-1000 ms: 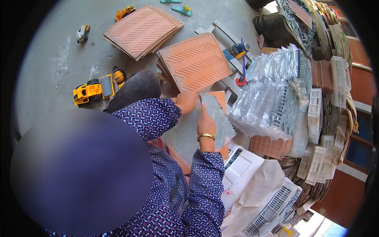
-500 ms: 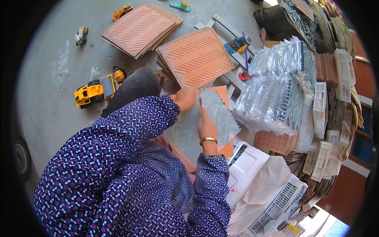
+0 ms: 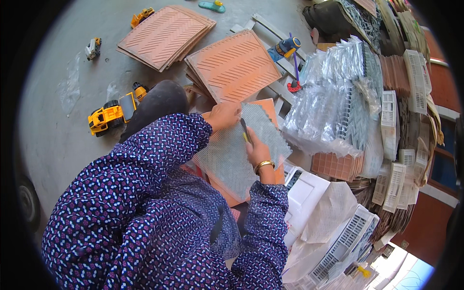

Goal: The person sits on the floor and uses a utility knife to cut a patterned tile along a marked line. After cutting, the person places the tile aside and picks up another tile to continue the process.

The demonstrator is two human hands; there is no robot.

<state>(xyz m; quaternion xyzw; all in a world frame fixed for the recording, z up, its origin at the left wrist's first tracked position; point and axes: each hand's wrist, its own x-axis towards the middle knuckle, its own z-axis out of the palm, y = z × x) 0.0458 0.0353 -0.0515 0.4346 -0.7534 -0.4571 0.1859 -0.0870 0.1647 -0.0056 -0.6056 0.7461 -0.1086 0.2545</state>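
1. One grey-green sheet [image 3: 249,159], turned cornerwise like a diamond. Fine, close-set small pattern all over; tint goes pinkish along lower left. Right edge sawtoothed.
2. Sheet location: flat on an orange board [image 3: 267,106] in front of the person. Board corner shows past the sheet at the top. Can't see what carries the board.
3. Right hand [image 3: 257,151]: fingers wrapped round a knife [image 3: 246,130] with a dark blade and a bit of yellow on the handle. Blade points up and away, over the sheet's upper part. Gold bracelet [image 3: 264,166] on that wrist.
4. Left hand [image 3: 224,116]: at the sheet's upper-left edge, fingers curled in. Can't tell if they pinch anything.
5. Clear plastic wrap [image 3: 314,108] right of the board: covers packed grey sheets [image 3: 356,121] with zigzag edges.
6. White box [image 3: 309,191] just right of the person's right forearm; something dark in its side opening, too small to tell.
7. White slotted crate [image 3: 340,241] below that, tilted. Grey stuff along its right side; can't tell whether inside or beside.
8. More white crates [image 3: 389,116] stacked far right, contents hidden.
9. Beyond the board: orange herringbone panels [image 3: 234,65], piled.
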